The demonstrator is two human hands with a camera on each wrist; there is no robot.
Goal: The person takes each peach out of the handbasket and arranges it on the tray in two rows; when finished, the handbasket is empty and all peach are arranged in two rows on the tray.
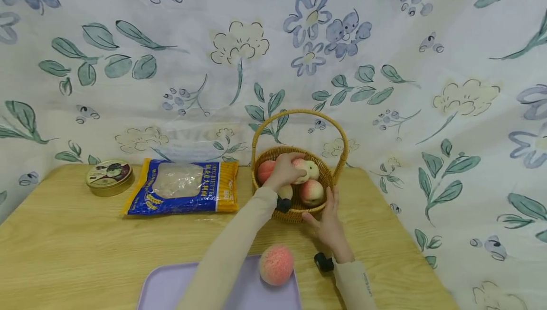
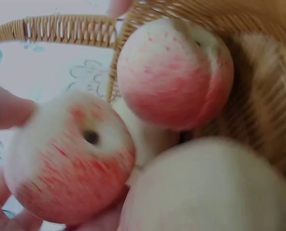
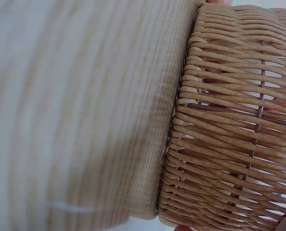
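My left hand (image 1: 284, 171) reaches into the wicker basket (image 1: 295, 216) and grips a pink-and-white peach (image 2: 68, 161), with fingers and thumb around its sides. Other peaches lie about it in the basket: a red one (image 1: 266, 171) at the left, a blushed one (image 1: 312, 192) at the front right, and pale ones partly behind the hand. My right hand (image 1: 332, 227) rests against the basket's front right side, its thumb and fingers spread. The right wrist view shows mostly the basket's woven wall (image 3: 234, 120).
One peach (image 1: 277, 265) sits on a lilac tray (image 1: 164, 284) at the front. Left of the basket lie a blue-and-yellow pasta bag (image 1: 181, 189) and a round tin (image 1: 109, 177). The basket's tall handle (image 1: 301, 111) arches up before a floral cloth.
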